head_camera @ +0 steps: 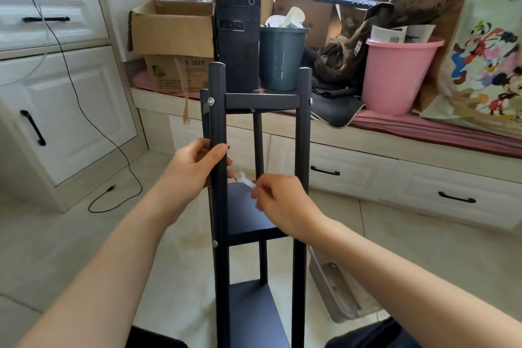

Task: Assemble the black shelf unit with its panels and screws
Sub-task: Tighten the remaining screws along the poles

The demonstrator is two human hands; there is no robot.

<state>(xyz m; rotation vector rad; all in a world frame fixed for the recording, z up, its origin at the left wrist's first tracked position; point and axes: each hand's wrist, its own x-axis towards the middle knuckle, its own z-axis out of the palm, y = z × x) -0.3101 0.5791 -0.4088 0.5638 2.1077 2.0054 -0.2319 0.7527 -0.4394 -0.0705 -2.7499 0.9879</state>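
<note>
The black shelf unit [255,167] is seen standing upright on the tiled floor [70,248], directly in front of the seated person and between the knees. Three panels are already fitted between the round posts: a top panel [262,100], a middle panel [248,210] and a lower panel [255,316]. Silver screw heads are visible at the top of the near-left post [211,101], at the top of the right post [310,101] and on the near-left post at the middle panel [215,243].

The near-left post [219,127] is gripped by the left hand [195,167], whose fingers and thumb are curled round it just above the middle panel. A small white wrench [245,179] is pinched in the fingers of the right hand [278,200], with its head held beside the same post at that level. Whether a screw is seated under the tool cannot be told, since that spot is blurred.

The frame is judged to be largely built, and what remains appears to be the tightening of fasteners; the joints on the far side are hidden.

Behind the unit, a window seat with drawers [423,178] is loaded with a black computer tower [238,45], an open cardboard box [172,28], a dark green bin [282,59] and a pink bucket [398,73]. A white cabinet [56,93] stands at the left, with a black cable [113,144] trailing to the floor.
</note>
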